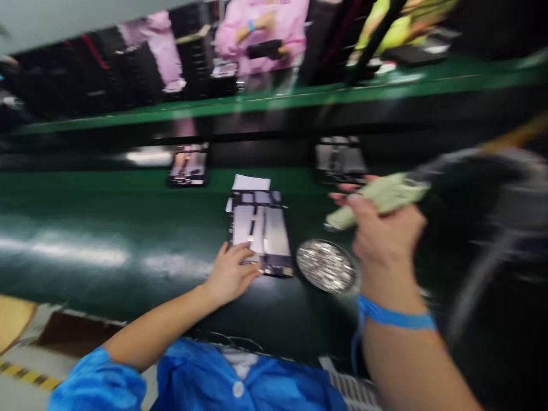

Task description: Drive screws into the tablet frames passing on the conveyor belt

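Note:
An opened flat device [261,231] with silvery inner panels lies on the green belt [85,228] in front of me. My left hand [231,274] rests on its near left corner, fingers bent and pressing down. My right hand [385,231] is raised to the right of the device, closed round a pale green tool [379,200] whose tip points left. A round dish of small shiny screws [326,266] sits just right of the device, below my right hand.
Two more opened devices [188,165] [340,160] lie farther along the belt. A white sheet [250,182] pokes out behind the near device. Workers in pink [265,34] and yellow-green stand across the line. A blurred cable hangs at right.

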The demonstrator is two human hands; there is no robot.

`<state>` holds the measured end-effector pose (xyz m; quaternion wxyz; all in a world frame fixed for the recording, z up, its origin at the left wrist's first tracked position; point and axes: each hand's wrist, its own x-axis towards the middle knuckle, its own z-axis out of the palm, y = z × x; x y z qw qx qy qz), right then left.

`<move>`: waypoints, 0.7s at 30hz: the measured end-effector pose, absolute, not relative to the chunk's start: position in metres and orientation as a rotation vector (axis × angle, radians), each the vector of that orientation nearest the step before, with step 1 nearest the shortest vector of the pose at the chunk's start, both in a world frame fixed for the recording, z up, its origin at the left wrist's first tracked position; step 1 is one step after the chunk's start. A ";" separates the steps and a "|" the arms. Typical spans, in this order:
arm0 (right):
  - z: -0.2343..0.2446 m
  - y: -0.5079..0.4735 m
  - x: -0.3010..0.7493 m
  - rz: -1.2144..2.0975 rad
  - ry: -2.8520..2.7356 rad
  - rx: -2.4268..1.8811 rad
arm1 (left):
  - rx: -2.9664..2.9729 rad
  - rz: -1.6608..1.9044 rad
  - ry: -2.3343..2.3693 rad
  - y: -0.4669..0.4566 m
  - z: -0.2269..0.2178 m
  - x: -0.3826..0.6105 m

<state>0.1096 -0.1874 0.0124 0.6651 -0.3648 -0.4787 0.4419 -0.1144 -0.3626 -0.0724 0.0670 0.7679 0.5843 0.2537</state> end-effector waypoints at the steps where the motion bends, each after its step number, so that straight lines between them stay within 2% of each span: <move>1: 0.015 -0.185 0.118 0.975 -1.098 -0.846 | 2.334 0.788 1.712 -0.360 -0.071 -0.115; 10: -0.003 -0.208 0.125 1.117 -1.327 -0.754 | 2.413 0.911 1.635 -0.354 -0.070 -0.118; 14: 0.000 -0.218 0.127 1.065 -1.329 -0.889 | 2.393 0.973 1.600 -0.352 -0.076 -0.120; 21: 0.006 -0.213 0.128 1.113 -1.253 -0.769 | 2.262 0.998 1.549 -0.352 -0.069 -0.121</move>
